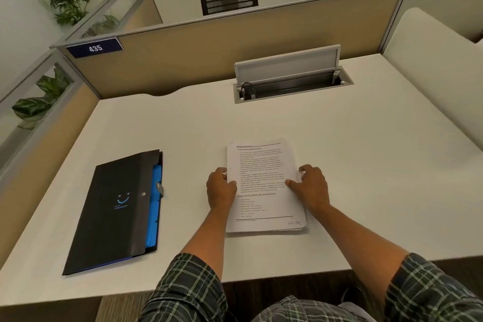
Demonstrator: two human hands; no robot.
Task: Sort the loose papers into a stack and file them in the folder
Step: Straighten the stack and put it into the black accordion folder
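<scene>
Matt paper stack (pixel 264 185), smooth desk (pixel 339 151)

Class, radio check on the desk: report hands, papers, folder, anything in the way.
Left hand grips paper stack at its left edge; right hand rests on its right side. Folder lies closed, left of stack. Nothing between them.
</scene>
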